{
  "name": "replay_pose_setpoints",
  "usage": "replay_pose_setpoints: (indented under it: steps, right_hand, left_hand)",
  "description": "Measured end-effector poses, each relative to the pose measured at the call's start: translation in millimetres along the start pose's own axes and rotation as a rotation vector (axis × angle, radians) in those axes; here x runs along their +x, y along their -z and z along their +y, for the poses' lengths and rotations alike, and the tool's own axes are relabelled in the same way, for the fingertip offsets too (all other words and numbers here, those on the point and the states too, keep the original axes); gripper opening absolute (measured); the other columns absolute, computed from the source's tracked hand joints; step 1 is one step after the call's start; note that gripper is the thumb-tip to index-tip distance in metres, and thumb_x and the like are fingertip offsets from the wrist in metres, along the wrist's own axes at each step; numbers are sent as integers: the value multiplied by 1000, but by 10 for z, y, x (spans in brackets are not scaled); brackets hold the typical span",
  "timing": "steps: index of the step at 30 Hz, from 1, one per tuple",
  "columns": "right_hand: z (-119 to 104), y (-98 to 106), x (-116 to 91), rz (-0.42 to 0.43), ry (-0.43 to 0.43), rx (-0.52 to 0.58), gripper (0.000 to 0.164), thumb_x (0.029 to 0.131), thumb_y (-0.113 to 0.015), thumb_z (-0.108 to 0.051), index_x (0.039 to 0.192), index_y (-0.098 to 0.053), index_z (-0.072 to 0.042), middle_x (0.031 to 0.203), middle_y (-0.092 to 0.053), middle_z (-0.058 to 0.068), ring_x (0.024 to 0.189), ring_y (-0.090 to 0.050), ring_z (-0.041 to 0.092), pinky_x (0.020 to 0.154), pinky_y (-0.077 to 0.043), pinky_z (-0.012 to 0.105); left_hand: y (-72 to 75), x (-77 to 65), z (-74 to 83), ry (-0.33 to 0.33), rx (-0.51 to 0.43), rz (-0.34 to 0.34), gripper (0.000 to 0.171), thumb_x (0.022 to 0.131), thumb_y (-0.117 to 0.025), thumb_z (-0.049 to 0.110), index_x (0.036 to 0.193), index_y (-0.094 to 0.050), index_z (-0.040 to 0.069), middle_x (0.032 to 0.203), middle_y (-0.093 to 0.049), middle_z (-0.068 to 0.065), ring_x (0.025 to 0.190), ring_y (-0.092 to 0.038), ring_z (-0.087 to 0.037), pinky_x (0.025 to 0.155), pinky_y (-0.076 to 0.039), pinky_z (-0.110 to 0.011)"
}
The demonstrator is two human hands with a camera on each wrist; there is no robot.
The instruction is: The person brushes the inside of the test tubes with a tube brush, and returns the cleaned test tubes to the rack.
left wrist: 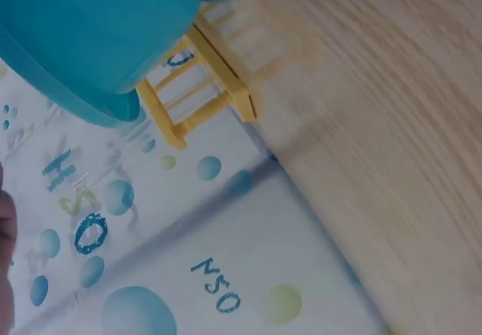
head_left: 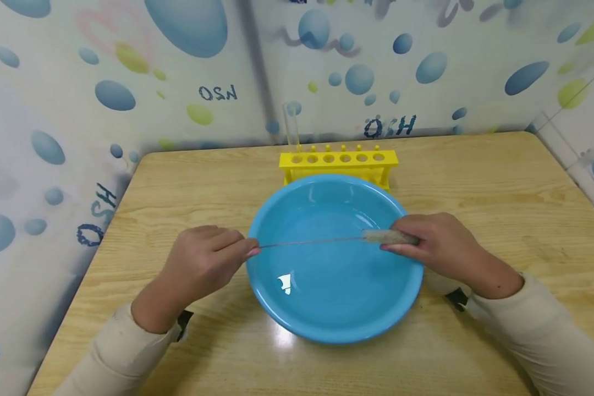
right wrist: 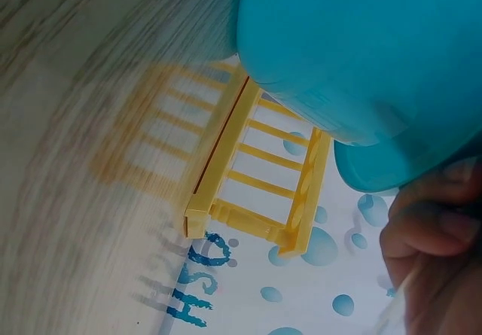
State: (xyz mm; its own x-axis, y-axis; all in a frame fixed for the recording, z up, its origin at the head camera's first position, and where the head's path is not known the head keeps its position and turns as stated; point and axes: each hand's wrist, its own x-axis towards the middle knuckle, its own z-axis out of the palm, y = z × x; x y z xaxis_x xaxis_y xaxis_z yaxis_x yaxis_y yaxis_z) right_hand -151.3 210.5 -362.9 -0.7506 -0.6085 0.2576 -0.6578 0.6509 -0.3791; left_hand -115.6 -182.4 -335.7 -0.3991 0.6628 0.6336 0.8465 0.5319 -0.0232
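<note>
A test tube brush (head_left: 388, 237) with greyish bristles and a thin wire handle (head_left: 309, 241) stretches level over the blue basin (head_left: 336, 333). My left hand (head_left: 205, 261) pinches the wire's end between thumb and forefinger at the basin's left rim. Over the right rim, my right hand (head_left: 443, 245) grips the bristled head with thumb and fingers. Water in the basin catches a bright reflection near the lower left. The right wrist view catches the curled right fingers (right wrist: 433, 233) beside the basin, while only a sliver of the left hand (left wrist: 6, 252) enters the left wrist view.
Right behind the basin stands a yellow test tube rack (head_left: 339, 160), with one clear test tube (head_left: 291, 129) upright in its leftmost hole. The wooden table (head_left: 485, 181) meets a wall (head_left: 277, 66) covered in blue and green drop patterns.
</note>
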Motion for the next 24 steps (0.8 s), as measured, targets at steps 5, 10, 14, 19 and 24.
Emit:
replay_pose_setpoints:
  steps: [5, 10, 14, 19, 24]
  right_hand:
    - [6, -7, 3, 3, -9, -10, 15, 84, -80, -26, 87, -66, -21, 67, -51, -15, 62, -48, -3, 53, -43, 16]
    - [4, -19, -6, 3, -23, -19, 14, 85, -80, -27, 87, -67, -21, 67, -52, -15, 62, -48, -2, 54, -43, 17]
    - [4, -17, -15, 16, -13, -19, 14, 85, -80, -25, 87, -67, -21, 67, -53, -16, 62, -48, -3, 54, -43, 17]
    - [2, -6, 7, 35, 12, -14, 15, 84, -81, -23, 86, -67, -21, 67, -52, -15, 61, -47, -3, 53, -43, 17]
    - [-4, -14, 10, 17, -3, -26, 15, 85, -79, -25, 85, -65, -21, 66, -50, -15, 61, -46, -3, 53, -42, 16]
  left_hand:
    - [-42, 2, 18, 188, -218, -82, 45, 107, -45, 37, 82, -72, 11, 61, -53, 7, 54, -42, -2, 49, -37, -15]
    - [-40, 44, 84, 330, -432, -100, 37, 106, -50, 24, 71, -61, 15, 61, -47, 9, 56, -38, 1, 50, -34, -14]
    - [14, 107, 157, 539, -584, -181, 35, 102, -54, 9, 67, -55, 14, 59, -42, 9, 53, -37, -2, 47, -34, -19]
    - [89, 148, 184, 805, -770, -312, 35, 106, -48, 18, 73, -54, 8, 56, -38, 3, 48, -37, -11, 43, -33, -25]
    - [76, 142, 205, 837, -772, -270, 31, 106, -50, 18, 78, -56, 5, 63, -42, -2, 55, -41, -15, 48, -38, -26]
